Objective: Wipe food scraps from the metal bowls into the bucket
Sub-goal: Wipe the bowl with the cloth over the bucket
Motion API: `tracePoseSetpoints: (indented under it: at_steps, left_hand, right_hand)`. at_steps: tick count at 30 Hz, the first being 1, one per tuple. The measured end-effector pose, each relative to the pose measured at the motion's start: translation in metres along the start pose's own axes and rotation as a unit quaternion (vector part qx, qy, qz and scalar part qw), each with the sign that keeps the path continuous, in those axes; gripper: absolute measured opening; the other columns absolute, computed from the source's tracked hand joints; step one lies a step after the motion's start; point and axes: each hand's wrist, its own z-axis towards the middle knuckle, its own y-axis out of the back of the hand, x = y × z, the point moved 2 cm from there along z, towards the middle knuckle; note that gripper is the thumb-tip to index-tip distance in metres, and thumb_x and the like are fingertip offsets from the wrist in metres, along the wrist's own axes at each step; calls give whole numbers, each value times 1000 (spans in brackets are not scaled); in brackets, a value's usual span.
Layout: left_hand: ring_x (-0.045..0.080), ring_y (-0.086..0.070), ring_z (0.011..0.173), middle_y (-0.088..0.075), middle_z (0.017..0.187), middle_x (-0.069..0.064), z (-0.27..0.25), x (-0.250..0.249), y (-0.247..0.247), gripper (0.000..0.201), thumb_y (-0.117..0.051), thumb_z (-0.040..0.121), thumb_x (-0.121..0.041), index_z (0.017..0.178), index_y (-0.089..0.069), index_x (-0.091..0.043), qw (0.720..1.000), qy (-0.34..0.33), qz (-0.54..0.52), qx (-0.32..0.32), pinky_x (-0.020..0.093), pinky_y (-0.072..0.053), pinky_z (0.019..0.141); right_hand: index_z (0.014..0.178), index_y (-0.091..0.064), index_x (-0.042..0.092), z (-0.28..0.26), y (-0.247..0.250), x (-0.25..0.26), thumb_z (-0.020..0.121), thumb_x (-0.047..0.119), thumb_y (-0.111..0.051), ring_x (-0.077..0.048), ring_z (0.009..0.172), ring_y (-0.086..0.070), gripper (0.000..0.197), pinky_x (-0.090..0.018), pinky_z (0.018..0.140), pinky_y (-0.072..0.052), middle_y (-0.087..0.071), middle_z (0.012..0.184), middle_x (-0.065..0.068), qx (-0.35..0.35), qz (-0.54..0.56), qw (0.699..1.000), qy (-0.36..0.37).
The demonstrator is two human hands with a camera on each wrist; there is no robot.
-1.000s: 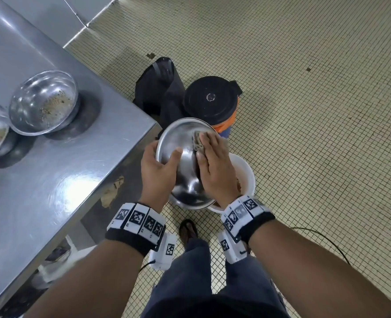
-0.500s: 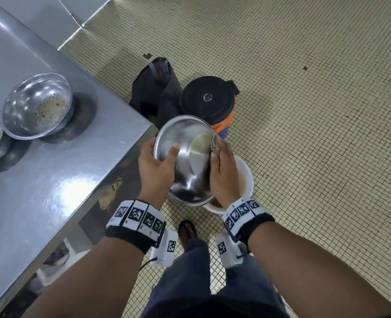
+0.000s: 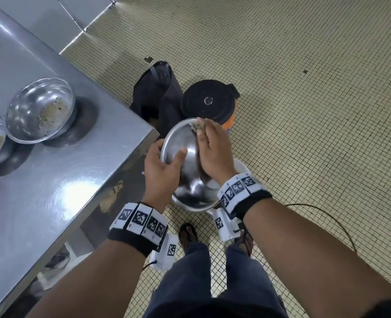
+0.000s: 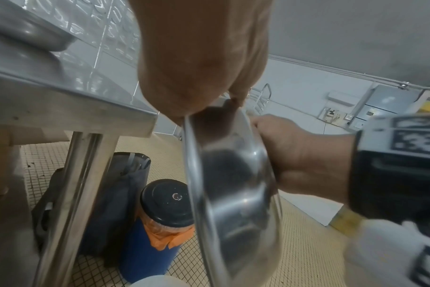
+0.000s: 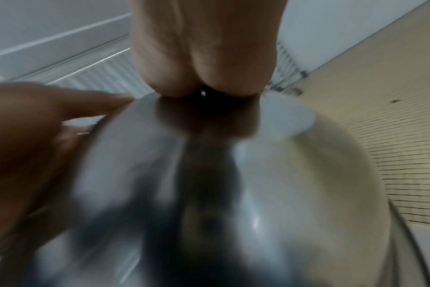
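Holding: left hand (image 3: pixel 161 171) grip clamps tilted metal bowl (image 3: pixel 185 157) by its rim above white bucket (image 3: pixel 241 165).
Wiping: right hand (image 3: pixel 212 150) grip presses soiled cloth (image 3: pixel 196 126) at upper rim.
Progress: held bowl looks nearly clean; two soiled bowls (image 3: pixel 39 110) wait on surface (image 3: pixel 75 171).
Writing: none readable.
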Motion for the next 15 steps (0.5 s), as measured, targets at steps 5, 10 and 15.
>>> tracePoseSetpoints:
  at_steps: [5, 10, 15]
  left_hand:
    - [0, -68, 86, -71, 99, -10, 0, 4, 10, 32, -78, 90, -33, 117, -66, -20, 999, -14, 46, -3, 16, -54, 72]
    - [-7, -64, 80, -69, 87, -13, 1, -2, 12, 19, -69, 96, -36, 108, -65, -22, 995, -47, 89, 15, 18, -48, 70]
    - [-1, -65, 79, -69, 84, -12, 3, -14, 8, 7, -65, 98, -31, 101, -66, -25, 991, -87, 97, 28, 18, -52, 72]
  right_hand:
    - [134, -60, 22, -1, 7, -26, 110, 41, -35, -9, 116, -57, 39, -36, 107, -44, -63, 127, 10, 20, 102, 978, -181]
    - [140, -53, 26, -35, 1, -22, 109, 37, -33, -10, 128, -52, 39, -42, 113, -42, -57, 137, 7, -63, 111, 973, -192]
    - [142, -55, 15, -43, -1, 29, 109, 33, -32, -23, 145, -37, 45, -44, 125, -20, -50, 150, -5, -37, -38, 992, 114]
